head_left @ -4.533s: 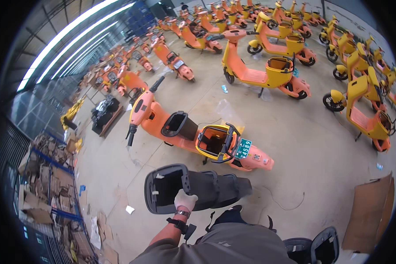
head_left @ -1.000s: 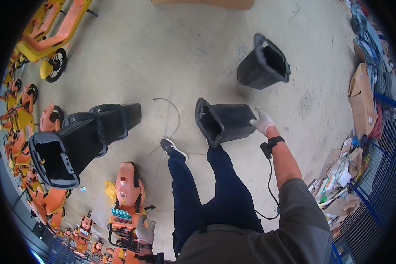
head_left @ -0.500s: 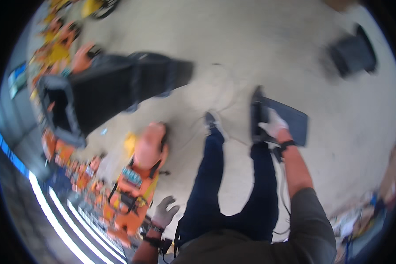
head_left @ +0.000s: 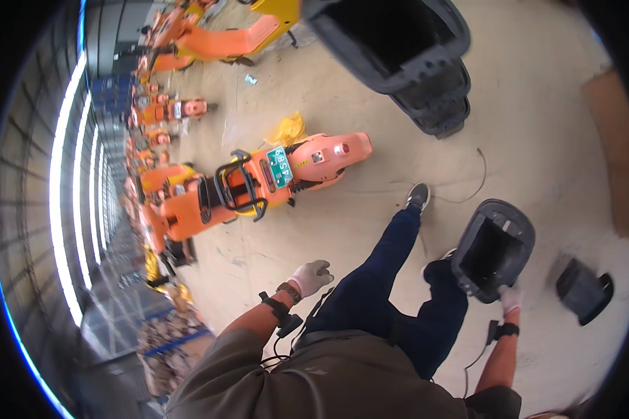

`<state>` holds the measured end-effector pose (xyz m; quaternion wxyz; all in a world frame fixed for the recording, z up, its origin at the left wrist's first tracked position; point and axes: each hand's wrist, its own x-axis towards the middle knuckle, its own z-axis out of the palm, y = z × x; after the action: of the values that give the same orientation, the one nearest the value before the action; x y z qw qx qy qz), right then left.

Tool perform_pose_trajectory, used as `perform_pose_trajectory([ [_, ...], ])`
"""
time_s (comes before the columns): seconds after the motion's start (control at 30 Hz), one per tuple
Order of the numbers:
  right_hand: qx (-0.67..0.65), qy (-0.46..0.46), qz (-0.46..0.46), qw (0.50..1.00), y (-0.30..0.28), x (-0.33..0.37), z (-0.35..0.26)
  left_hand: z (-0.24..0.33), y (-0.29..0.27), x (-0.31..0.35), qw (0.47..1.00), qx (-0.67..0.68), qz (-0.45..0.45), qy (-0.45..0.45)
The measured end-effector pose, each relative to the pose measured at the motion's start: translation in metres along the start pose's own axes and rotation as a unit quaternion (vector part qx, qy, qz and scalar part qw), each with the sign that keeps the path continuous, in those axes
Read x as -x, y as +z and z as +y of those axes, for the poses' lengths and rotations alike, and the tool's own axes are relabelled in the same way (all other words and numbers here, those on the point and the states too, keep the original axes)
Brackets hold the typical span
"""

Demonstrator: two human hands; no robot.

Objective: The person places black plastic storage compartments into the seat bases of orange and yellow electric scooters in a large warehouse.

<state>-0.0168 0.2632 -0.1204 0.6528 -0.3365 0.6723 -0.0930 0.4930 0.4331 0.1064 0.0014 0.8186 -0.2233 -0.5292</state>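
A black plastic tub (head_left: 497,253), deep and with a rounded rim, hangs beside my right leg with its hollow side facing up. My right hand (head_left: 511,298), in a white glove, is closed on the near end of its rim; the tub hides part of the fingers. My left hand (head_left: 312,277), gloved too, hovers by my left hip with its fingers loosely bent and nothing in it. Ahead of it stands an orange scooter (head_left: 258,180) with a black rear rack, and no contact shows between them.
A long stack of nested black tubs (head_left: 426,94) lies on the floor ahead. Another black tub (head_left: 584,292) sits at the right. More orange scooters (head_left: 223,42) line the left. A yellow bag (head_left: 288,130) and a thin cable (head_left: 468,195) lie on the floor; brown cardboard (head_left: 611,153) is far right.
My view has swung to the right, so the scooter and stack appear elsewhere in it. The tub in my right hand has tipped to show its hollow inside. My left hand still holds nothing.
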Motion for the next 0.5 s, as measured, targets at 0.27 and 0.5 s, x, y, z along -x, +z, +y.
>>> perform_pose_trajectory([
  [0.27,0.032,-0.053,-0.147,0.987,0.065,0.144,-0.173,0.035,0.026,0.091,0.992,0.11,0.005,0.064],
  [0.5,0.044,-0.076,-0.388,0.917,0.183,0.246,-0.277,-0.02,-0.022,0.123,0.961,0.269,0.031,-0.054],
])
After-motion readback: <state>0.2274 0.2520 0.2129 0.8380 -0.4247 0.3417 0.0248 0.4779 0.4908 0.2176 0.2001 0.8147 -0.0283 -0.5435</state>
